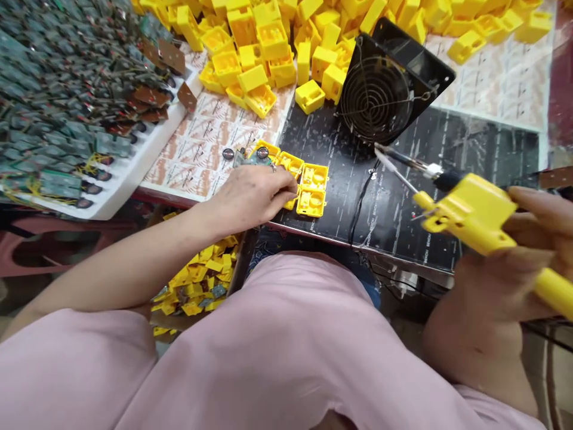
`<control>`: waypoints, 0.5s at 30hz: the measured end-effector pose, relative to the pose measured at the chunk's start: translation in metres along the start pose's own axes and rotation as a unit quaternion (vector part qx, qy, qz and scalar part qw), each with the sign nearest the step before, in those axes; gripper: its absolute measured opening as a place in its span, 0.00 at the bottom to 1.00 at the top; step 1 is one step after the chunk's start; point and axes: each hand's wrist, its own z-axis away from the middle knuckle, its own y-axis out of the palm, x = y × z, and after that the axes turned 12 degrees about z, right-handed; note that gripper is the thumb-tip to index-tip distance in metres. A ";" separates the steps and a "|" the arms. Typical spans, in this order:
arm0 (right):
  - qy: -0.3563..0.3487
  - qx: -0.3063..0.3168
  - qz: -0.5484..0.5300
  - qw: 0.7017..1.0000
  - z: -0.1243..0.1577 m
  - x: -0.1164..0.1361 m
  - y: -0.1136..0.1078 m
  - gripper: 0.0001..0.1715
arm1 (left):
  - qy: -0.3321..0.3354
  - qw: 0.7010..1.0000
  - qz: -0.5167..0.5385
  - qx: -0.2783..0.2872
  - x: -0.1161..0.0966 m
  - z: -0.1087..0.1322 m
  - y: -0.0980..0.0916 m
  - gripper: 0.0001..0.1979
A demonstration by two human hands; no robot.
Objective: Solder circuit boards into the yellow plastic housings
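Note:
My right hand [528,257] is wrapped round a yellow soldering gun [474,209], its metal tip and a thin feed tube pointing left towards the fan. My left hand [264,194] rests over a small group of open yellow plastic cases [313,185] near the bench's front edge. Its fingers are pinched together at the cases' left side, and what lies between the fingertips is hidden. Just behind that hand, a small circuit board [244,158] with round black parts lies by the cases.
A black fan [376,83] with a wire guard stands tilted on the black board [483,155]. Behind it are piled many yellow cases [273,42]. A white foam tray [129,173] heaped with circuit boards stands at left. Below the bench, a box holds more yellow pieces [201,275].

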 end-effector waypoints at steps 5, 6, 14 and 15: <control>0.068 -0.025 -0.033 0.997 0.002 -0.019 0.012 0.26 | 0.019 1.000 -0.018 0.015 0.000 -0.001 0.009 0.15; 0.069 -0.017 -0.040 0.997 0.004 -0.018 0.013 0.22 | 0.018 1.000 -0.013 0.017 0.000 -0.001 0.009 0.14; -0.103 0.199 -0.154 0.962 -0.007 0.011 0.021 0.25 | 0.054 0.994 -0.063 0.066 -0.004 -0.008 0.007 0.17; -0.136 0.219 -0.173 0.951 -0.011 0.013 0.023 0.22 | 0.055 0.993 -0.075 0.074 -0.005 -0.009 0.006 0.17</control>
